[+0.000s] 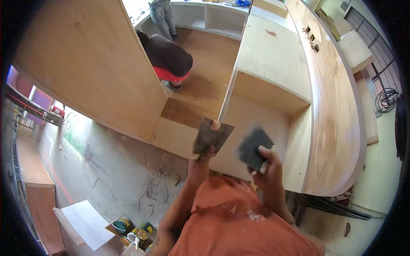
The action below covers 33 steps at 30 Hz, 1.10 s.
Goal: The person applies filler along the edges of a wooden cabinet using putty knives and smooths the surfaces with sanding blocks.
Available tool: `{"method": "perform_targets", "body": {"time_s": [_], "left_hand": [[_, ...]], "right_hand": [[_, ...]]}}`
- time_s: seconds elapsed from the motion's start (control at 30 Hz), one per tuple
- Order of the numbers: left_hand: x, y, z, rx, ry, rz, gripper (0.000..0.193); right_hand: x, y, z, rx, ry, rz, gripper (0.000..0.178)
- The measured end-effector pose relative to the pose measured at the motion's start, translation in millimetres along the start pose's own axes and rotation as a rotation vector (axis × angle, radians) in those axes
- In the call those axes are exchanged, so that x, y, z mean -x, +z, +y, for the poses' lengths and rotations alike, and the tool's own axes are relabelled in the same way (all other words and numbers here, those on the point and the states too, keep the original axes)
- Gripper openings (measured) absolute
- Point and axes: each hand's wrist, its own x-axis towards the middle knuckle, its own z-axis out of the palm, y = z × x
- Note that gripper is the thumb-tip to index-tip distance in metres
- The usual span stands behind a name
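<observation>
Holding a thin, brown-grey, four-sided plate (208, 140) in the closed grip of the left hand (203, 157), with the thumb on its near face. Clasping a dark grey rectangular pad (251, 147) in the right hand (270, 167), with that grip closed on its right side. Cannot make out most left fingers behind the plate, nor the pad's blurred outline. Holding plate and pad apart, in front of a pale plywood cabinet (300, 136) with an open compartment.

Bounded on the right by a long, wood-grained tabletop with a rounded end (337, 128), and ahead on the left by a tall, light-brown plywood panel (89, 59). Open below that panel, across grey floor (115, 147) with thin looped cable (147, 199).

Can see, partly hidden past the panel, a crouching person in a dark top (168, 53), and jeans-clad legs (162, 19) cut off above. Crowded at lower left by a white flat sheet (87, 222) and green-and-yellow round cans (144, 230).
</observation>
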Motion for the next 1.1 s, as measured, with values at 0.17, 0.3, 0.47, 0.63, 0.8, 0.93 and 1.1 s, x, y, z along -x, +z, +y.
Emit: {"method": "perform_targets", "body": {"time_s": [0.17,0.3,0.47,0.63,0.8,0.93,1.1], "left_hand": [[-18,14,32,-0.614,0.508,-0.384,0.053],[-19,-13,35,-1.124,0.545,-0.393,0.045],[24,-52,-19,-0.049,0.059,0.278,0.041],[39,-35,-21,0.269,0.071,0.483,0.047],[39,-26,-19,0.321,0.062,0.493,0.045],[44,-43,-23,0.232,0.048,0.516,0.047],[36,-48,-22,0.335,0.08,0.527,0.046]], "right_hand": [[-20,10,-19,0.089,0.247,-0.218,0.028],[-48,-20,-34,-0.052,0.319,-0.356,0.041],[-116,-54,-11,0.131,0.064,-0.322,0.045],[-167,-65,23,1.091,-0.397,-0.318,0.045],[-181,-29,33,1.491,-0.866,-0.28,0.061],[-154,-34,42,1.657,-0.901,-0.327,0.057],[-120,-43,36,1.802,-0.726,-0.512,0.052]]}}
